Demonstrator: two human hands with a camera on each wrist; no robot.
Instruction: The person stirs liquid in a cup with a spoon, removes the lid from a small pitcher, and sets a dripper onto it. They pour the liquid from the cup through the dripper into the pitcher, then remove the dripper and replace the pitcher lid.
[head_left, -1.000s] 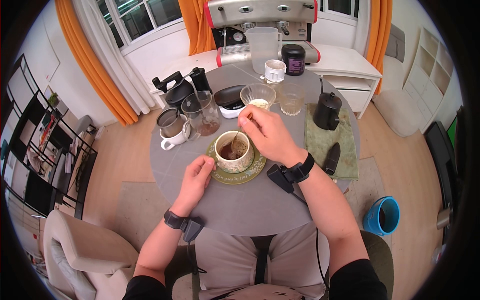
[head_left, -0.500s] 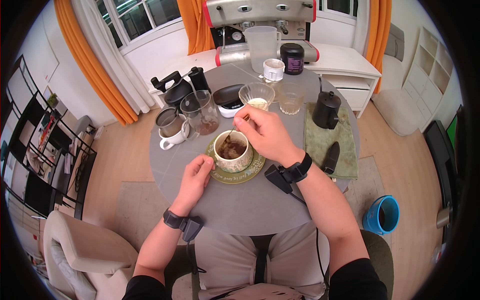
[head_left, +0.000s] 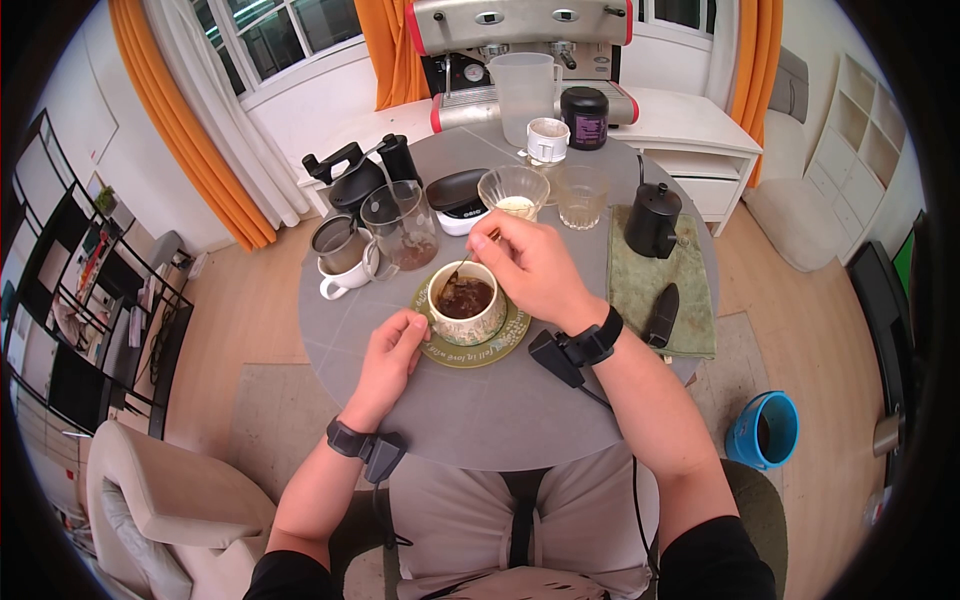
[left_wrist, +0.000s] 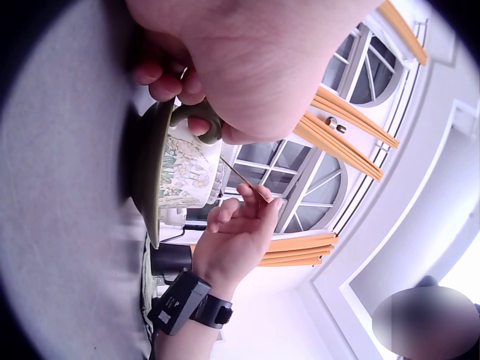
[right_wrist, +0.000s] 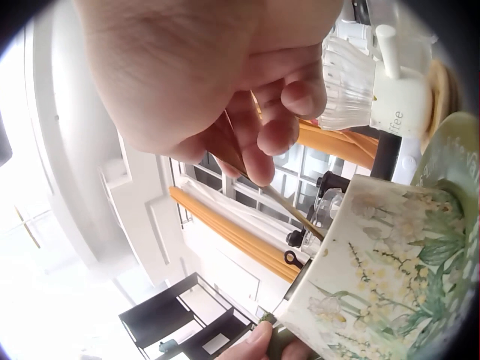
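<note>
A floral-patterned cup (head_left: 470,330) of dark brown liquid stands on a green saucer (head_left: 490,356) with lettering round its rim. My left hand (head_left: 392,350) grips the cup's green handle (left_wrist: 213,129), one finger passing through the loop in the left wrist view. Above the cup, my right hand (head_left: 535,268) pinches a thin metal spoon (right_wrist: 289,208) between thumb and fingers. The spoon slants down over the rim, its lower end hidden in the liquid.
Behind the cup stand a glass dripper (head_left: 514,186), a ribbed glass (head_left: 582,200) and a scale (head_left: 462,196). A glass carafe (head_left: 400,225) and a white cup (head_left: 345,278) holding a metal filter are at left. On a green cloth (head_left: 630,300) at right stands a black kettle (head_left: 653,222).
The spoon has swung from the middle of the cup to its left side, and my right hand has shifted slightly left. Pale foam on the liquid has thinned. My left hand keeps its hold.
</note>
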